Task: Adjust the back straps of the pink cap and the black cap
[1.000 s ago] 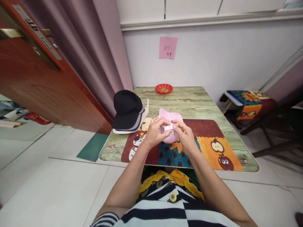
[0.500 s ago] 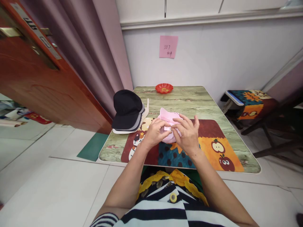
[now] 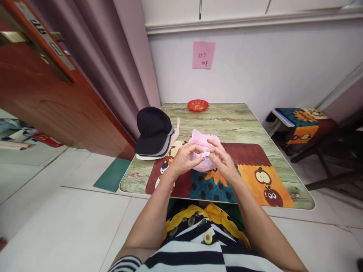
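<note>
A pink cap [image 3: 208,165] rests on the patterned mat with its back strap [image 3: 204,154] facing me. My left hand [image 3: 184,158] is closed on the left part of the strap, thumb below and fingers above. At the strap's right end, my right hand [image 3: 222,158] pinches the light-coloured tip between thumb and fingers. Part of the cap lies hidden behind both hands. Left of them stands a stack of caps, a black cap [image 3: 153,130] on top of grey and whitish ones, with a pale strap sticking out at the right.
A red scalloped dish [image 3: 197,105] sits at the back of the wood-patterned table [image 3: 227,121]. The colourful mat [image 3: 255,155] covers the table's front part. A stool [image 3: 300,121] stands at the right, and a brown door [image 3: 56,102] at the left.
My right hand's fingers have drawn in and turned, and more of the strap shows between my hands. The pink cap stays in place; the view has shifted slightly.
</note>
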`<act>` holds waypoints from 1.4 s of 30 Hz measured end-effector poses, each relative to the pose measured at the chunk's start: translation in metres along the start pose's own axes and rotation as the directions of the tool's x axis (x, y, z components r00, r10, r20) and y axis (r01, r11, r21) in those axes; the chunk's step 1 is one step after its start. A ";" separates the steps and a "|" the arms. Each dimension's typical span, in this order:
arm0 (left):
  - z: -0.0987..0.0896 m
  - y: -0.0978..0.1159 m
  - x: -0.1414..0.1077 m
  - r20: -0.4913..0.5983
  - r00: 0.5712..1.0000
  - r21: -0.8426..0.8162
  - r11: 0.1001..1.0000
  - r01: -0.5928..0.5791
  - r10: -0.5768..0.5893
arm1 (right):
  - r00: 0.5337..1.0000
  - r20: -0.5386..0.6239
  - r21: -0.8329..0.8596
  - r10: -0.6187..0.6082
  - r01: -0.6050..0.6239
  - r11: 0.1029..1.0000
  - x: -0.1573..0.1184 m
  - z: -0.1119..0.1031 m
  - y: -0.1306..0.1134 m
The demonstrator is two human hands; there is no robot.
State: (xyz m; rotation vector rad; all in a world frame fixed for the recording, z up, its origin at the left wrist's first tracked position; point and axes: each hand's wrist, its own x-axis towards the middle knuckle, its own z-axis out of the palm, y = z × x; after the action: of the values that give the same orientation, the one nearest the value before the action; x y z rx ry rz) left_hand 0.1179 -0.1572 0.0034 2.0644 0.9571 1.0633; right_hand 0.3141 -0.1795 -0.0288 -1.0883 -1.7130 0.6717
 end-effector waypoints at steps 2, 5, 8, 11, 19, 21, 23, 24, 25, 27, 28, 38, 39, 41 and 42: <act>0.002 0.000 0.001 0.007 1.000 0.012 1.000 -0.019 0.019 | 0.999 -0.026 -0.110 -0.025 0.022 0.994 0.001 -0.001 -0.006; 0.004 -0.001 0.001 0.012 1.000 -0.032 0.999 -0.003 0.004 | 0.998 -0.054 -0.031 -0.024 0.023 0.999 0.002 0.001 -0.003; 0.003 -0.003 -0.001 0.008 0.999 -0.085 0.995 0.048 -0.048 | 0.996 -0.081 0.134 0.024 -0.013 0.991 0.000 0.004 0.008; 0.001 -0.003 -0.002 0.002 0.997 -0.107 0.991 0.075 -0.075 | 0.998 -0.057 0.091 0.022 -0.016 0.996 -0.002 0.002 0.014; 0.004 -0.004 -0.003 0.023 0.994 -0.250 0.962 0.107 -0.104 | 0.998 0.053 -0.244 0.026 -0.012 0.970 -0.002 -0.009 0.015; 0.004 -0.005 -0.003 0.032 0.991 -0.331 0.935 0.130 -0.126 | 0.995 -0.045 -0.222 0.089 -0.096 0.970 -0.001 -0.012 0.022; 0.002 -0.006 -0.004 0.028 0.988 -0.393 0.907 0.149 -0.150 | 0.970 -0.169 -0.203 0.176 -0.209 0.957 -0.001 -0.014 0.032; 0.001 -0.007 -0.004 0.013 0.988 -0.408 0.901 0.147 -0.155 | 0.943 -0.240 -0.171 0.231 -0.275 0.946 -0.001 -0.015 0.036; 0.000 -0.009 -0.004 -0.010 0.988 -0.411 0.901 0.136 -0.153 | 0.909 -0.302 -0.118 0.288 -0.335 0.935 -0.002 -0.016 0.041; -0.001 -0.011 -0.004 -0.064 0.989 -0.387 0.917 0.099 -0.134 | 0.847 -0.373 0.024 0.378 -0.398 0.917 -0.004 -0.016 0.046; -0.002 -0.012 -0.003 -0.081 0.990 -0.361 0.929 0.081 -0.118 | 0.840 -0.376 0.092 0.392 -0.387 0.918 -0.005 -0.017 0.047; -0.044 -0.027 -0.009 0.104 0.994 0.104 0.994 0.019 -0.030 | 0.979 0.173 -0.235 0.112 -0.069 0.970 -0.020 -0.072 0.056; -0.048 -0.030 -0.010 0.121 0.992 0.139 0.990 0.020 -0.037 | 0.972 0.203 -0.267 0.122 -0.065 0.962 -0.021 -0.076 0.061; -0.049 -0.036 -0.007 0.141 0.988 0.235 0.972 0.025 -0.059 | 0.967 0.216 -0.317 0.133 -0.060 0.946 -0.020 -0.077 0.069; -0.046 -0.039 -0.004 0.148 0.986 0.293 0.956 0.026 -0.072 | 0.971 0.196 -0.344 0.136 -0.062 0.937 -0.018 -0.074 0.072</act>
State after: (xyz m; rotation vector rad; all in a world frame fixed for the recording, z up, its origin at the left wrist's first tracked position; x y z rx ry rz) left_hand 0.0643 -0.1306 -0.0060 2.3073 1.1312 0.7549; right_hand 0.4110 -0.1666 -0.0666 -1.3880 -2.0236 0.5896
